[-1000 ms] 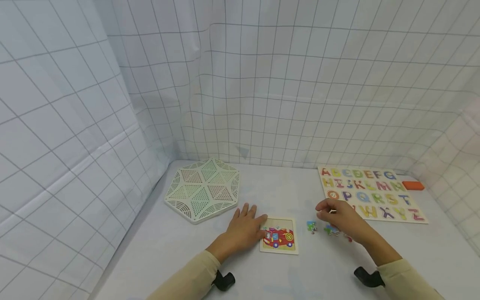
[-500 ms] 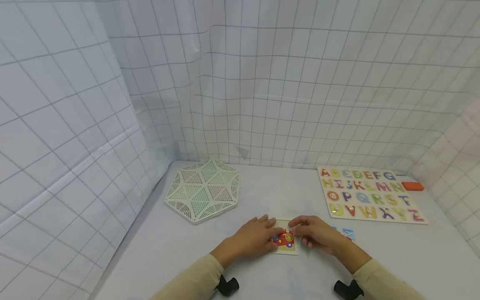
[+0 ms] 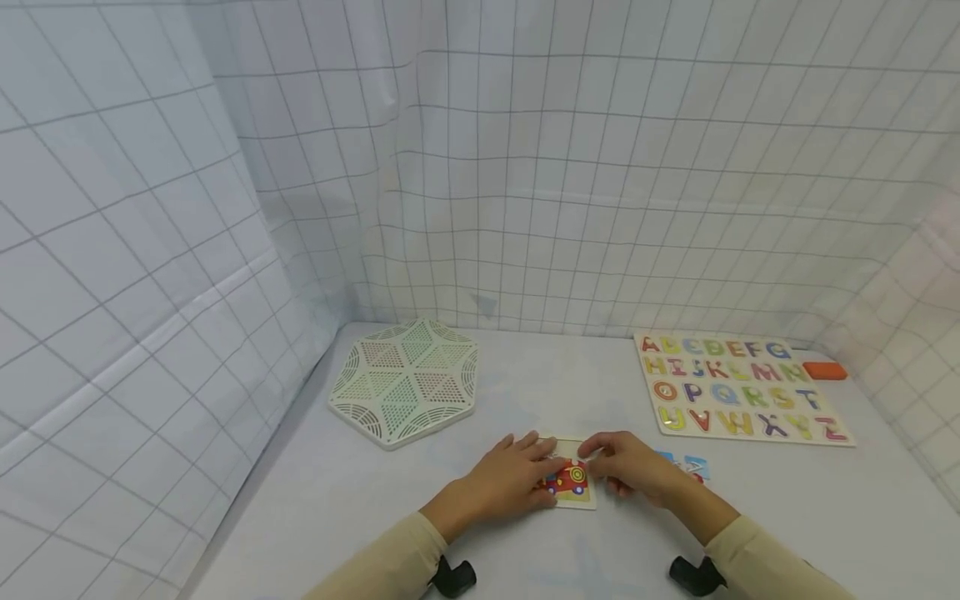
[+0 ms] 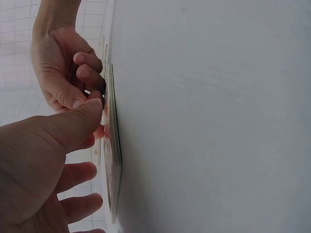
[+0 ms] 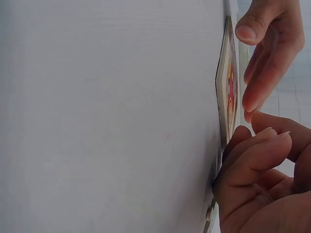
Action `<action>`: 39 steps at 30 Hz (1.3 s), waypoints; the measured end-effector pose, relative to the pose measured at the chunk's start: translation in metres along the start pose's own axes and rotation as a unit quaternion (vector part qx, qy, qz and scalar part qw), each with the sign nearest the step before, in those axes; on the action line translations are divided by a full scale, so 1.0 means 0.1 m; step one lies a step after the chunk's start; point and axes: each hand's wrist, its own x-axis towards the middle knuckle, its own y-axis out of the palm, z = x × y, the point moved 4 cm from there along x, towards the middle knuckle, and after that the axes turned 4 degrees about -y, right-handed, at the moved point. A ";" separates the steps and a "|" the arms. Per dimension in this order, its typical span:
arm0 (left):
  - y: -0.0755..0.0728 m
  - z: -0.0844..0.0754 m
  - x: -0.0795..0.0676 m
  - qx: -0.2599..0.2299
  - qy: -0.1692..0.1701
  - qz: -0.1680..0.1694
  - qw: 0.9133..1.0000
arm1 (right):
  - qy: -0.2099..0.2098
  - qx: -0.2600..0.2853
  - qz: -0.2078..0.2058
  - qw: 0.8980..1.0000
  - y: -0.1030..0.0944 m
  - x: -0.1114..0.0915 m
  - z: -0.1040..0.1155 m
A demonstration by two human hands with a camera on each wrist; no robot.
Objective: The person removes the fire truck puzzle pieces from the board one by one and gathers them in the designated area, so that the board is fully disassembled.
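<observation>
A small square wooden jigsaw puzzle with a red vehicle picture lies flat on the table. My left hand rests over its left part with fingers extended, thumb and index finger touching the picture. At the right side my right hand curls its fingers and pinches a small puzzle piece against the picture; the fingers hide most of that piece. Both wrist views show the puzzle edge-on, the left one with the puzzle's edge beside both hands. Loose puzzle pieces lie just behind the right hand, partly covered.
A wooden alphabet board lies at the back right, with an orange block beside it. At the back left sits a white hexagonal perforated board. Grid-patterned white cloth walls in the table behind and at the sides.
My right hand has moved left from above the loose pieces to the puzzle's right side. The left hand has slid right across the puzzle. In the last half second both have barely moved.
</observation>
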 end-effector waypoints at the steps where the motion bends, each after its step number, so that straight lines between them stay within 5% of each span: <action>1: 0.00 -0.01 0.00 0.000 0.005 0.002 1.000 | -0.005 -0.003 0.004 1.000 0.01 0.01 0.00; 16: 0.02 -0.07 -0.05 0.020 0.062 0.043 0.997 | -0.021 0.020 0.010 1.000 0.03 0.05 0.00; 39: 0.01 -0.05 -0.09 0.016 0.061 0.048 0.997 | -0.023 0.019 -0.034 0.999 -0.11 -0.01 -0.01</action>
